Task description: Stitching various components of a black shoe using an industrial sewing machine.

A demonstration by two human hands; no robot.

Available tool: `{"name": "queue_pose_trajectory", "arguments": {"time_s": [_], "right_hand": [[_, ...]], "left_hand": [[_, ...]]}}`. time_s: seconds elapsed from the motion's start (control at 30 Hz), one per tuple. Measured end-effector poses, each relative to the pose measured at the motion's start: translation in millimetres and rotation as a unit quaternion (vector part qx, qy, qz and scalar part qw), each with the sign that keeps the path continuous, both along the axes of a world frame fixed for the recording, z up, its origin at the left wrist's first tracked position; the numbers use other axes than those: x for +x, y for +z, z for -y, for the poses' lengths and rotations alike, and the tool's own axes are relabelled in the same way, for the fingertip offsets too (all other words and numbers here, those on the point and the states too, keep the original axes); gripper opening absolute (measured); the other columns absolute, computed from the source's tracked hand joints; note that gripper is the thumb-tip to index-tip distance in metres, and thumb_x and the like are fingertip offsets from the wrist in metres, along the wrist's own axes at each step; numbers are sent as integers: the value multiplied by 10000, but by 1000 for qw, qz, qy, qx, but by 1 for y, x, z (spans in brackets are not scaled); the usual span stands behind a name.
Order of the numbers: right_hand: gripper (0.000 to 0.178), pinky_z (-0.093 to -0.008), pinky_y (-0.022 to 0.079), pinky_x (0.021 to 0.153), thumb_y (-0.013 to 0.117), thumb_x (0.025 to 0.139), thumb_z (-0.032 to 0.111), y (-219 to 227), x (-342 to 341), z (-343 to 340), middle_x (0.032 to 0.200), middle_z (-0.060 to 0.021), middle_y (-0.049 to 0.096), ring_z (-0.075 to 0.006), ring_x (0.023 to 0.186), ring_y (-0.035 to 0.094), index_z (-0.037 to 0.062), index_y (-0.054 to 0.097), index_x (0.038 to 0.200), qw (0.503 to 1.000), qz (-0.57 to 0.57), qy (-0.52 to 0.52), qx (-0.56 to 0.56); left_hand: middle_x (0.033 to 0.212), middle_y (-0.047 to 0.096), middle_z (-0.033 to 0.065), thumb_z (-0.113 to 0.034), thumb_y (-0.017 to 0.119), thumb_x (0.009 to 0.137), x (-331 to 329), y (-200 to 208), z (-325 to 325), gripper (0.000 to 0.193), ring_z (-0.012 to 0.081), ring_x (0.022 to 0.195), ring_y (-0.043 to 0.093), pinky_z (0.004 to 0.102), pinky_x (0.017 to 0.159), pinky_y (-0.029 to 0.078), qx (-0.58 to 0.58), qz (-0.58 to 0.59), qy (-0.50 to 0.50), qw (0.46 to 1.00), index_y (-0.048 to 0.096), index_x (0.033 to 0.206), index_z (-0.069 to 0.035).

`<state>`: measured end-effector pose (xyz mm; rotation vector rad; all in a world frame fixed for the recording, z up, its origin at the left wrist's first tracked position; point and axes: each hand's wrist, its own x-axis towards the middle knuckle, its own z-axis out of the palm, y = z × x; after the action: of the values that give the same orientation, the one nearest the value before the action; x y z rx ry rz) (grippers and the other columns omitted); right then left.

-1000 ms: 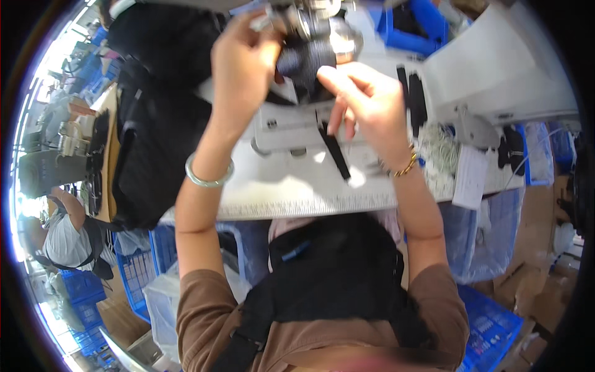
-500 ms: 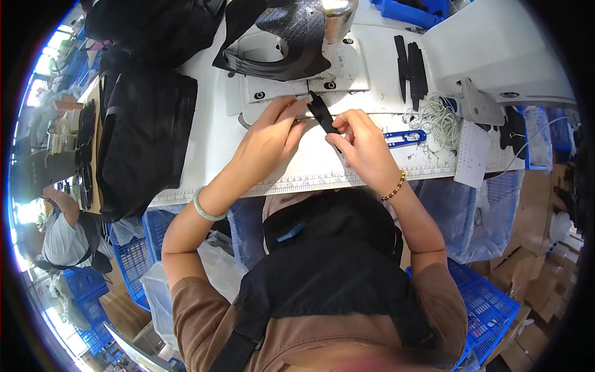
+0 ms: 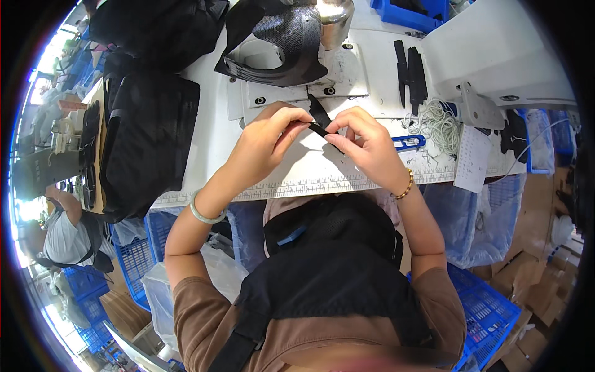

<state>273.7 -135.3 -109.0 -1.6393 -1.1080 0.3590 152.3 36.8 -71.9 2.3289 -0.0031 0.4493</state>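
My left hand [image 3: 273, 137] and my right hand [image 3: 365, 146] face each other above the white worktable [image 3: 214, 155]. Both pinch a narrow black strip [image 3: 318, 129], which runs slantwise between their fingertips; its right end passes under my right fingers. Just beyond the fingertips lies another dark strip-like piece [image 3: 318, 111], and whether it joins the held one I cannot tell. Beside my right hand rests a blue thread snipper [image 3: 409, 142], its near end partly hidden by the hand. A black mesh-patterned fabric piece [image 3: 288, 46] with a large opening sits at the machine's metal plate [image 3: 353, 80].
Tangled pale cord [image 3: 441, 127] and black strips [image 3: 416, 77] lie to the right, near the white machine body [image 3: 496, 49]. Black fabric pieces [image 3: 149, 130] are stacked at left. A ruler [image 3: 297, 188] lines the table's front edge. Blue crates [image 3: 480, 310] stand below; another person [image 3: 68, 232] is far left.
My left hand has come in toward the right and now pinches the strip with my right hand. The strip is drawn nearer to me, and the dark piece beyond it shows separately.
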Motion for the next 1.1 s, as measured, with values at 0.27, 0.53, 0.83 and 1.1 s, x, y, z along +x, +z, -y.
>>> {"name": "queue_pose_trajectory", "arguments": {"time_s": [0.27, 0.53, 0.83, 1.1], "right_hand": [[131, -187, 434, 444, 604, 871, 98, 41, 2, 10, 654, -35, 580, -67, 506, 541, -8, 596, 948, 907, -405, 112, 1], [122, -192, 463, 467, 600, 861, 36, 61, -20, 11, 724, -57, 596, -70, 575, 565, -18, 562, 964, 924, -355, 44, 133], [109, -173, 436, 454, 598, 859, 21, 52, -19, -2, 763, -48, 599, -53, 594, 552, -4, 540, 948, 946, -288, -3, 147], [118, -163, 441, 520, 619, 849, 34, 51, -15, -9, 774, -34, 605, -38, 620, 551, -7, 542, 928, 948, -281, -10, 150]], "left_hand": [[1042, 523, 65, 89, 680, 632, -2, 21, 13, 381, 164, 810, 550, 240, 619, 448, 349, 241, -24, 905, 660, 968, -90], [938, 586, 74, 89, 606, 766, 8, 22, 38, 293, 147, 797, 605, 246, 705, 504, -185, 111, 15, 976, 611, 1044, -3], [870, 605, 76, 58, 610, 766, 13, 20, 39, 246, 117, 741, 611, 225, 669, 512, -189, 119, 33, 974, 627, 1006, 9], [832, 614, 83, 59, 615, 760, 16, 18, 35, 181, 121, 718, 615, 223, 639, 511, -193, 129, 67, 970, 637, 932, 7]]}}
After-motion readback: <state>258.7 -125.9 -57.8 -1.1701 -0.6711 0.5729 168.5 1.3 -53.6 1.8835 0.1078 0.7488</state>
